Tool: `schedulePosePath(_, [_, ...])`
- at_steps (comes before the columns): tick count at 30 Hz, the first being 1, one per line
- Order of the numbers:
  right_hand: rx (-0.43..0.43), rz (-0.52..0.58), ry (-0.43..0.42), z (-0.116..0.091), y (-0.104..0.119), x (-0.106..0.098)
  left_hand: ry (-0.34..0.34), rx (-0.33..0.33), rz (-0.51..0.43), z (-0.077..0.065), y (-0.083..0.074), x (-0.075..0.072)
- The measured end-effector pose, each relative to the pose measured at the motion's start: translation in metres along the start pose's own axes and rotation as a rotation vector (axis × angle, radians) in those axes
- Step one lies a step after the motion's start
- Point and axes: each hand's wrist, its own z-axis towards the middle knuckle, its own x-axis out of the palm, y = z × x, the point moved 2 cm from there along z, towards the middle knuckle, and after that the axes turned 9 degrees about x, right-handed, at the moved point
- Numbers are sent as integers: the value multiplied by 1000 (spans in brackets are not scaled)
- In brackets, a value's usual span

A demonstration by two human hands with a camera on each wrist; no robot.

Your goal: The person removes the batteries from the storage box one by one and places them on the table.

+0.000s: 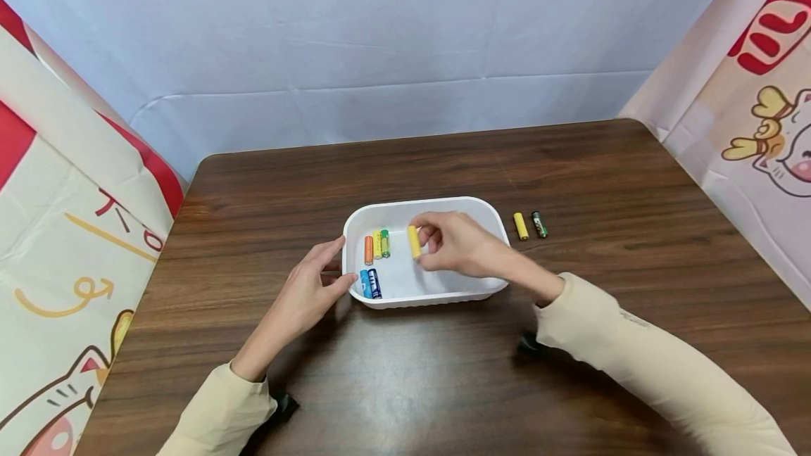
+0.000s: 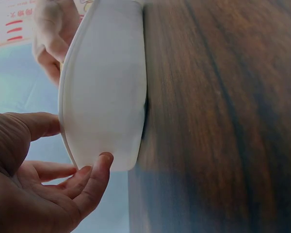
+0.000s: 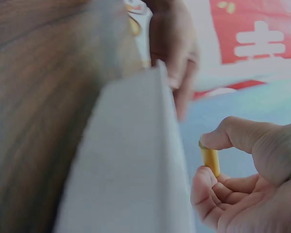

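A white plastic tray (image 1: 437, 295) stands on the table. My left hand (image 1: 312, 287) holds its left end, thumb at the rim and fingertips against the outer wall, as the left wrist view shows. Over the inside of the tray my right hand (image 1: 459, 245) pinches a yellow battery (image 1: 414, 242) between thumb and fingers; the right wrist view shows this battery (image 3: 210, 159) above rim height. An orange battery (image 1: 369, 250), a yellow-green one (image 1: 377, 245) and a green one (image 1: 385, 243) lie side by side in the tray. Nearer me lie a light blue battery (image 1: 365, 283) and a dark blue one (image 1: 375, 283).
Right of the tray, another yellow battery (image 1: 521, 226) and a black-and-green battery (image 1: 539, 224) lie on the brown wooden table (image 1: 405, 378). A pale cloth (image 1: 393, 41) hangs behind the table, with printed cloths at both sides.
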Motion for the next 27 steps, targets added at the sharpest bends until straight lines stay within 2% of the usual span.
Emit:
schedulePosePath(5, [-3,15,-52,-21,-11,-43,3,-9,0,-1,0,0])
schedulePosePath(9, [4,4,-95,-38,-29,-79,9,-19,7,-1,-1,0])
schedulePosePath(12, [13,-17,-134,-50,-51,-105,12,-21,15,-1,-2,0])
schedulePosePath(16, [69,-67,-199,-64,-89,-132,13,-22,16,-1,-2,-1])
schedulePosePath(20, [129,-114,-218,-74,-126,-145,10,-20,13,-1,-2,-1])
schedulePosePath(27, [194,-127,-153,-78,-167,-143,11,-26,17,-1,-2,0])
